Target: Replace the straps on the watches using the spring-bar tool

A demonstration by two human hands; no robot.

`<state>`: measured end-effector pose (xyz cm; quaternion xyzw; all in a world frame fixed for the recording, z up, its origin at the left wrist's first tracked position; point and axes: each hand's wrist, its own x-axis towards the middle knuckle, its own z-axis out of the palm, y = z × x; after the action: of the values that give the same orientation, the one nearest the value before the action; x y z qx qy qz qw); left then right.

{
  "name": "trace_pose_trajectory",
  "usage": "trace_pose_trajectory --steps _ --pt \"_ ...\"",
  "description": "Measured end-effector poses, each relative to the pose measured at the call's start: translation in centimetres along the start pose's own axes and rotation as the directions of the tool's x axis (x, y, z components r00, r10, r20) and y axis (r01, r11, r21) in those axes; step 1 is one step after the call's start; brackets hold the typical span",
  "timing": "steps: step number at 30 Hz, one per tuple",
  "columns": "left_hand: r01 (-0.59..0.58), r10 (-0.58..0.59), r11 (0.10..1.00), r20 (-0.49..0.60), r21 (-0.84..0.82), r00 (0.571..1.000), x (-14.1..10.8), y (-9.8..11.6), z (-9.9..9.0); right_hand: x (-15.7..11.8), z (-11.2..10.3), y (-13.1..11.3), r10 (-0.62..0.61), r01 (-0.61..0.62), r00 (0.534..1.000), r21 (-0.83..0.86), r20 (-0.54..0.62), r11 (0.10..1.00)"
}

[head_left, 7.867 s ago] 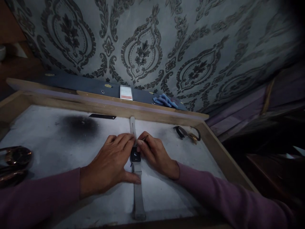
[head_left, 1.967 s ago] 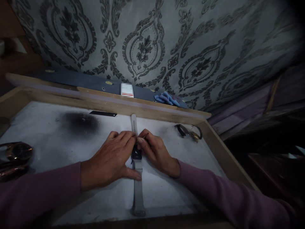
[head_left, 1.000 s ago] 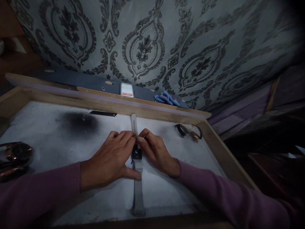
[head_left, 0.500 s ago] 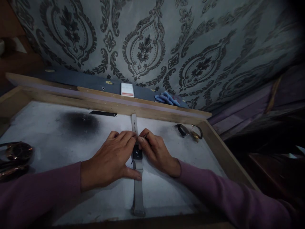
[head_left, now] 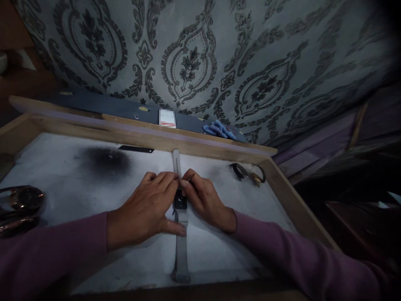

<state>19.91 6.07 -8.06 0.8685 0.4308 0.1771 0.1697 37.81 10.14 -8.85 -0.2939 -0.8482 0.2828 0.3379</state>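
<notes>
A smartwatch (head_left: 180, 201) with a dark square face and a long pale grey strap (head_left: 181, 255) lies stretched lengthwise on the white bottom of a wooden tray. My left hand (head_left: 150, 209) steadies it from the left: the thumb presses on the strap below the face, and the fingertips rest at the face's upper end. From the right, my right hand (head_left: 203, 198) pinches at that same upper end, where the strap meets the case. Its fingers are closed; a thin dark sliver shows between them, too small to name. The fingers hide the joint itself.
Dark watches with copper-coloured cases (head_left: 28, 200) lie at the left. A black blade-like strip (head_left: 136, 149) is by the back wall. More watches (head_left: 247, 173) sit at the right. Wooden walls (head_left: 288, 200) edge the tray; beyond the back one are a blue cloth (head_left: 219, 129) and a small white box (head_left: 167, 118).
Both hands stay almost where they were on the watch. The right fingers have shifted very slightly, and less of the thin dark sliver shows. Nothing else has moved noticeably.
</notes>
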Motion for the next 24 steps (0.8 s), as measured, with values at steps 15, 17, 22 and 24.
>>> trace_pose_trajectory --steps 15,17,22,24 --pt "0.006 -0.006 1.000 0.022 -0.001 1.000 0.03 0.20 -0.43 -0.13 -0.05 0.07 0.006 -0.006 1.000 0.039 -0.004 0.999" --pt "0.009 -0.009 1.000 0.028 -0.004 1.000 0.05 0.23 -0.43 -0.10 -0.05 0.06 -0.001 0.001 1.000 0.027 -0.004 1.000" --pt "0.014 -0.014 1.000 0.023 -0.009 1.000 0.03 0.27 -0.41 -0.09 -0.12 -0.11 -0.011 0.011 1.000 0.000 -0.008 1.000" --pt "0.010 -0.010 1.000 0.011 -0.016 1.000 0.02 0.24 -0.38 -0.13 -0.13 -0.12 -0.010 0.010 1.000 -0.012 -0.012 1.000"
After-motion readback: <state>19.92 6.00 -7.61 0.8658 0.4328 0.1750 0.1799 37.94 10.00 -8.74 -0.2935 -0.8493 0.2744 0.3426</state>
